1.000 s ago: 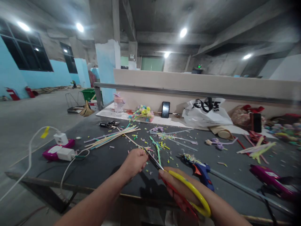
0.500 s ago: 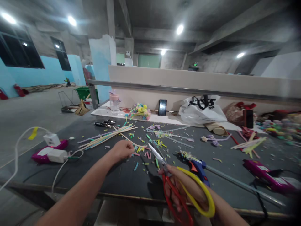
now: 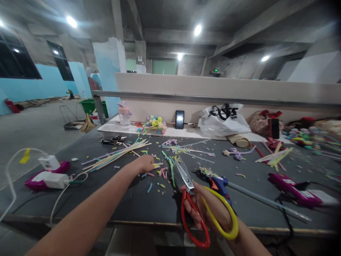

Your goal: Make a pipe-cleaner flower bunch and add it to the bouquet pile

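Observation:
My left hand (image 3: 145,164) is closed low over the table's middle, and the pale end of a pipe cleaner (image 3: 158,165) sticks out at its fingertips. Scissors (image 3: 183,174) with one red and one yellow handle are in my right hand (image 3: 198,202), their blades pointing away from me and slightly apart. Just left of the blades lies a green strip (image 3: 172,170). Short cut pieces (image 3: 163,172) in pink, yellow and green are scattered between the hands. Beyond my left hand, long pale pipe cleaners (image 3: 114,156) lie in a loose bundle.
A blue glue gun (image 3: 221,188) lies right of the scissors, near a long clear stick (image 3: 269,201). Purple power strips (image 3: 293,188) sit at both sides. At the back stand a phone (image 3: 179,120), a bottle (image 3: 124,117) and a white bag (image 3: 221,121).
The view has shifted slightly right. My left hand has moved onto the pale pipe cleaner, its end now at the fingertips. The scissors have turned, showing both blades.

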The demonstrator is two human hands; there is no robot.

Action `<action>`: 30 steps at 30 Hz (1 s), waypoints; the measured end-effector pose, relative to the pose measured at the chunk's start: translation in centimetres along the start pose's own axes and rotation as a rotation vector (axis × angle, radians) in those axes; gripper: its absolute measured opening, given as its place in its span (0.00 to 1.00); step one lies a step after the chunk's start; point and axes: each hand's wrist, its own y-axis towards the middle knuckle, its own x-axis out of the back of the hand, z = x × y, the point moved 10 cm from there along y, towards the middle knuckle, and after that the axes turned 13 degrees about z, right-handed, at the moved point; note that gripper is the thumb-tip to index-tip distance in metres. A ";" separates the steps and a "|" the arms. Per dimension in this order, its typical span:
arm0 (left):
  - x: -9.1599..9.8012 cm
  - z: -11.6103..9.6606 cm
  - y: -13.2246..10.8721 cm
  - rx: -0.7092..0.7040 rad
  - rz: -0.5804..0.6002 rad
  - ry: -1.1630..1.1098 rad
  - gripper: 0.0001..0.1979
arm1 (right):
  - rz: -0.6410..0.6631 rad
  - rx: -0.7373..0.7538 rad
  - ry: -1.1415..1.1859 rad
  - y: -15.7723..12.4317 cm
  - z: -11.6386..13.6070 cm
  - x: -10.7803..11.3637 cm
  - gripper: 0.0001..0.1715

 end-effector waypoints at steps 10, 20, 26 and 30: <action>0.8 1.2 -2.6 -0.119 0.233 -0.197 0.10 | 0.051 0.134 0.052 0.0 0.7 0.2 0.24; 0.5 1.5 -3.7 -0.176 0.303 -0.151 0.08 | 0.046 0.151 0.020 -0.3 0.9 0.5 0.26; 2.4 1.7 -2.0 -0.172 0.149 -0.076 0.11 | 0.022 0.230 0.007 -0.7 1.3 0.6 0.27; 3.0 0.0 0.2 -0.157 0.002 -0.031 0.10 | 0.013 0.243 0.050 -0.6 1.3 0.7 0.26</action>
